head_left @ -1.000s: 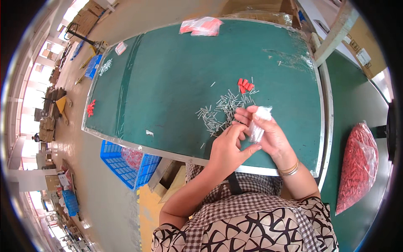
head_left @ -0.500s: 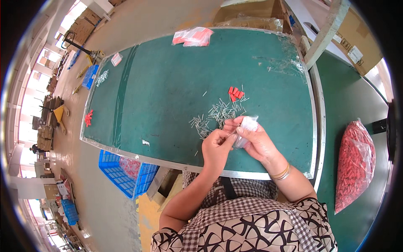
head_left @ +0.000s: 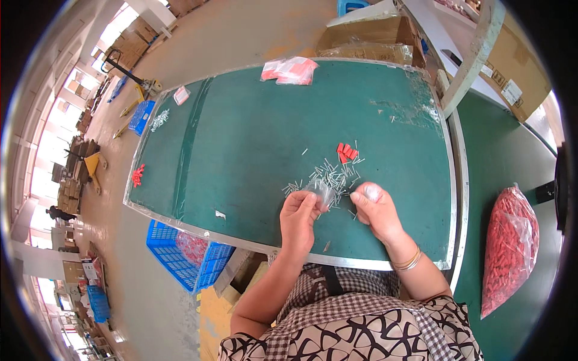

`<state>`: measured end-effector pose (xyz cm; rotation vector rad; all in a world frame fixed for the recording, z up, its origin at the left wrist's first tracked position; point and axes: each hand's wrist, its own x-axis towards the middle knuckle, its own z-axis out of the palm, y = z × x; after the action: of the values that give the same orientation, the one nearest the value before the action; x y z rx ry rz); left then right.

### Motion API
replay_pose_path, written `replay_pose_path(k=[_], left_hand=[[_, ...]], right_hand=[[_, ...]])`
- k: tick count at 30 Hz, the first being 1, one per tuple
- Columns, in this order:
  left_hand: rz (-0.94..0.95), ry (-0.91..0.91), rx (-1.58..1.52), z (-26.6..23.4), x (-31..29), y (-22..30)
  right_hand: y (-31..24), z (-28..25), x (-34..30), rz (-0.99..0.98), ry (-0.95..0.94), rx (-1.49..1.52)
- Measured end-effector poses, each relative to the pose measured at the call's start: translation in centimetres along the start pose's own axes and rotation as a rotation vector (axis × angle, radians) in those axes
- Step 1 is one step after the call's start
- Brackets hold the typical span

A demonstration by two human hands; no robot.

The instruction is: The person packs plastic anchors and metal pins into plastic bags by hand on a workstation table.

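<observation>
My left hand [head_left: 297,219] pinches a small clear plastic bag [head_left: 323,191] over the pile of metal screws [head_left: 330,173]. To its right, my right hand [head_left: 380,218] is closed around a whitish, crumpled clear plastic bundle [head_left: 372,192]; it looks like more bags, though the fingers hide most of it. The two hands are apart. Just beyond the pile lies a small cluster of red plugs [head_left: 346,152]. Loose screws are scattered around the heap and between my hands.
The green table [head_left: 253,132] carries red-and-white packets [head_left: 290,71] at its far edge, plus red plugs [head_left: 138,175] and small silvery pieces [head_left: 159,120] at the left. A large bag of red plugs [head_left: 509,246] rests at right; a blue crate [head_left: 183,256] stands below the near edge.
My hands have separated. The left moved slightly left with a clear bag now spread from its fingertips, while the right kept the whitish bundle. The whole view shifted a little.
</observation>
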<state>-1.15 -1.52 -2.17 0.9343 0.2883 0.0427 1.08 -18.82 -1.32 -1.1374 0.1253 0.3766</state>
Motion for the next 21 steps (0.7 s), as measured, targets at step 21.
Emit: replay_pose_path(k=[21], left_hand=[[0.105,-0.078,0.269,1.4,0.1,-4.4]], right_hand=[[2.1,-0.6,0.2,-0.230,0.278,-0.178]])
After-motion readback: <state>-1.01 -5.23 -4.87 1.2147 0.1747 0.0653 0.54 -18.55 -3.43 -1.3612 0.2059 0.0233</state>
